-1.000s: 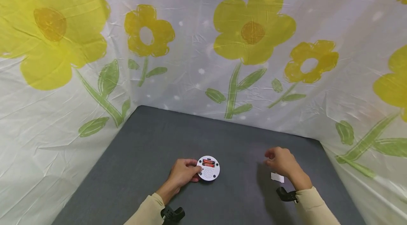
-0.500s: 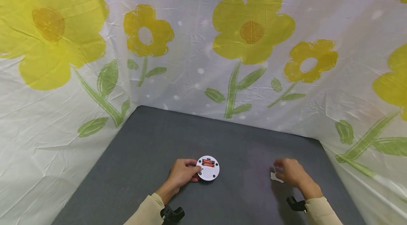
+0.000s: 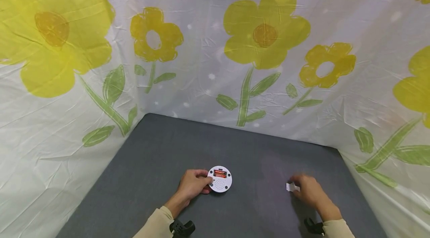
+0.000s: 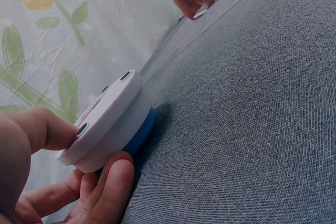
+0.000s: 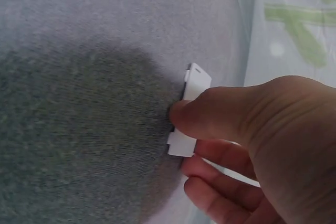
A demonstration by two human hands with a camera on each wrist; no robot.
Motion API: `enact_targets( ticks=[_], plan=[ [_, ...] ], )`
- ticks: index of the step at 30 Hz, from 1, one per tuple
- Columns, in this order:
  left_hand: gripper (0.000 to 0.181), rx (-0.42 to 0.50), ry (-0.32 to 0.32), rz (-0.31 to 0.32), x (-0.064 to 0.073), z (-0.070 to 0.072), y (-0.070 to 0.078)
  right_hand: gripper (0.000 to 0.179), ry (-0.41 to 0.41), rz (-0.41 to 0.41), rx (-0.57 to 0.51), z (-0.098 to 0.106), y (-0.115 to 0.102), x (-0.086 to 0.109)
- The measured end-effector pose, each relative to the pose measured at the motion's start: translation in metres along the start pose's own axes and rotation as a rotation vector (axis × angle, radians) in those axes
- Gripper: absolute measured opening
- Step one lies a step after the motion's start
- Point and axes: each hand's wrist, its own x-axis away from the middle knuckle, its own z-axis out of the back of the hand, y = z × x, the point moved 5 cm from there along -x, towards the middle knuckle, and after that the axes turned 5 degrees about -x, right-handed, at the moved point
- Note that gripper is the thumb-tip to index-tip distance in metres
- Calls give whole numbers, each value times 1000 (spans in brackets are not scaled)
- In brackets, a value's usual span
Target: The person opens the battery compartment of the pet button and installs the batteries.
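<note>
A round white device [image 3: 220,184] lies with its battery side up, two red batteries [image 3: 220,173] seated in its bay. In the left wrist view its white rim [image 4: 107,124] tops a blue lower part [image 4: 140,134]. My left hand [image 3: 192,185] grips its left edge, thumb on top and fingers beneath. At the right, my right hand [image 3: 308,192] pinches a small white battery cover [image 5: 184,142] between thumb and fingers. The thumb [image 5: 210,114] crosses the middle of the cover and hides part of it. One long edge of the cover is close to the table.
A dark grey cloth-covered table [image 3: 188,141] lies under both hands. White curtains with yellow flowers [image 3: 265,36] stand along its back and sides. Black straps with cameras sit at both wrists [image 3: 181,227].
My right hand has come down onto the white battery cover and now pinches it, tilting it up from lying flat. My left hand and the round device have stayed in place.
</note>
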Motion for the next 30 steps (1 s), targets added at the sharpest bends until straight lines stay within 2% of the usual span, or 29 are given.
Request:
enact_targets(
  ticks=[18, 30],
  plan=[
    [38, 2, 5, 12, -1, 0, -1, 21, 75, -20, 8, -5, -1, 7],
    [36, 7, 6, 9, -1, 0, -1, 20, 29, -58, 23, -5, -4, 5]
  ],
)
